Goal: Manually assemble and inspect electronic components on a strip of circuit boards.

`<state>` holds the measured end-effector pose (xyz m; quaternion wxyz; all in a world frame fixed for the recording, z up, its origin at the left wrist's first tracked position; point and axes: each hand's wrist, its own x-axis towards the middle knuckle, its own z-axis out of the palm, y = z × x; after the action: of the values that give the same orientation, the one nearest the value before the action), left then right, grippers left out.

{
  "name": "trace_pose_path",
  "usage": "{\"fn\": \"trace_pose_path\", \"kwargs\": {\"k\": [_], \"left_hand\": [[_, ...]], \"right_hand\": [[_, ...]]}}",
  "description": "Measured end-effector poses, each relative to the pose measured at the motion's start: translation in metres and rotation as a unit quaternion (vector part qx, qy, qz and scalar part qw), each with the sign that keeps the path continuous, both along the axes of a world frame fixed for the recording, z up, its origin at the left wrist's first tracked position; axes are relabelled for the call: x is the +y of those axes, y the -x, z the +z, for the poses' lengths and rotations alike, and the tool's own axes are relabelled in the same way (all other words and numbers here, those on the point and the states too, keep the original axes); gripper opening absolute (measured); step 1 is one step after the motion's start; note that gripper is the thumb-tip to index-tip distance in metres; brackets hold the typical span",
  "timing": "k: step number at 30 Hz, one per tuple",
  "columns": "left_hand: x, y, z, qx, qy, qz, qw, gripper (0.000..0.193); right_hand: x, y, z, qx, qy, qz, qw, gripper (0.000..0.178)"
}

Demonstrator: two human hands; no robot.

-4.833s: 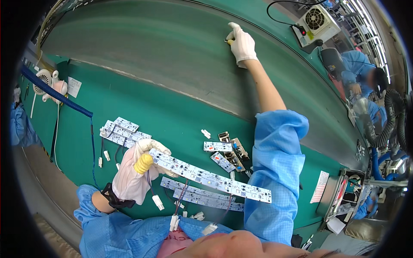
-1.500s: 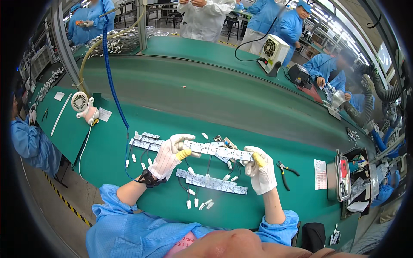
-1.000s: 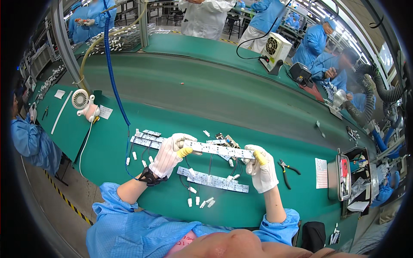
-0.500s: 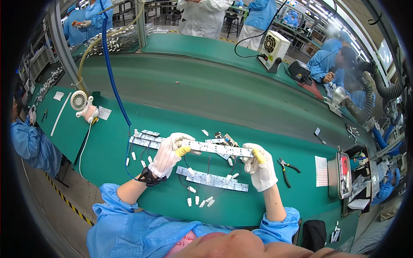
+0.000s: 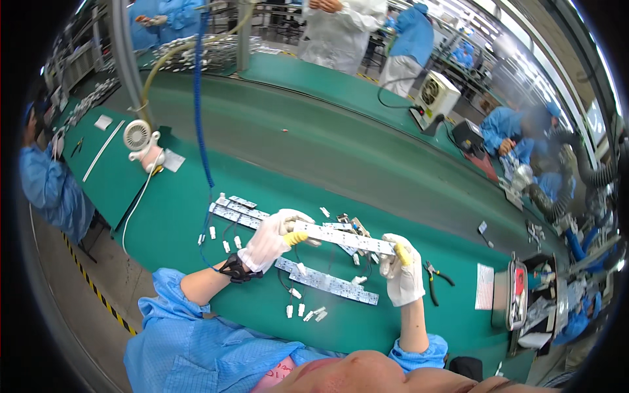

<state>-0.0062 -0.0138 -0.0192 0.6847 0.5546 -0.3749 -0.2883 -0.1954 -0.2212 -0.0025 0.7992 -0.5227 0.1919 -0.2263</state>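
Both gloved hands hold a long white LED circuit strip [image 5: 344,238] by its ends, raised over the green bench. My left hand [image 5: 275,241] pinches one end and wears a black wrist strap [image 5: 240,268]. At the other end, my right hand [image 5: 402,272] has its fingers closed round the strip. Nearer to me lie overlapping circuit strips [image 5: 331,285] with thin wires and small white connectors [image 5: 295,293]. More strips [image 5: 237,215] rest beyond my left hand, partly covered by it. Behind the held strip sits a cluster of small boards [image 5: 354,224], partly hidden.
Pliers [image 5: 432,283] lie right of my right hand, near a printed sheet [image 5: 484,286] and a metal box [image 5: 508,295]. A small fan [image 5: 139,139] stands at left; a blue coiled cord [image 5: 199,105] hangs down. A conveyor belt [image 5: 314,154] runs beyond the bench. Co-workers [image 5: 52,187] are nearby.
The view has turned, so the bench appears more slanted. The strip stays in both hands, and its face now looks plainer white, as if tilted.
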Motion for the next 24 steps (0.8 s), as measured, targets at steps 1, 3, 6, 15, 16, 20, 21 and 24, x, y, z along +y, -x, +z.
{"fn": "trace_pose_path", "kwargs": {"k": [1, 3, 6, 15, 16, 20, 21, 24], "left_hand": [[-0.001, 0.001, 0.0, 0.033, 0.006, -0.026, 0.999, 0.039], [-0.001, 0.0, 0.005, 0.011, -0.02, -0.027, 0.999, 0.041], [0.003, 0.002, 0.011, 0.017, -0.021, -0.038, 0.999, 0.038], [0.003, -0.006, 0.008, 0.023, -0.018, -0.024, 0.999, 0.032], [0.003, -0.006, 0.009, 0.012, -0.011, -0.023, 1.0, 0.032], [0.001, -0.005, 0.01, -0.032, -0.072, -0.014, 0.997, 0.034], [-0.001, -0.006, 0.011, -0.034, -0.071, -0.017, 0.997, 0.034], [0.002, -0.004, 0.013, -0.043, -0.046, 0.0, 0.998, 0.035]], "right_hand": [[0.0, 0.002, 0.001, -0.001, 0.005, 0.012, 1.0, 0.029], [-0.002, 0.004, 0.001, -0.007, 0.005, -0.008, 1.0, 0.029], [-0.001, 0.003, 0.001, -0.012, 0.012, -0.012, 1.0, 0.029], [0.003, 0.0, 0.005, 0.005, 0.007, -0.008, 1.0, 0.029], [0.002, 0.0, 0.002, -0.007, 0.013, -0.011, 1.0, 0.029], [-0.002, 0.001, -0.001, 0.013, 0.016, -0.018, 1.0, 0.029], [-0.003, 0.001, 0.0, 0.012, 0.017, -0.022, 1.0, 0.029], [-0.002, -0.002, -0.002, 0.002, 0.014, -0.007, 1.0, 0.029]]}}
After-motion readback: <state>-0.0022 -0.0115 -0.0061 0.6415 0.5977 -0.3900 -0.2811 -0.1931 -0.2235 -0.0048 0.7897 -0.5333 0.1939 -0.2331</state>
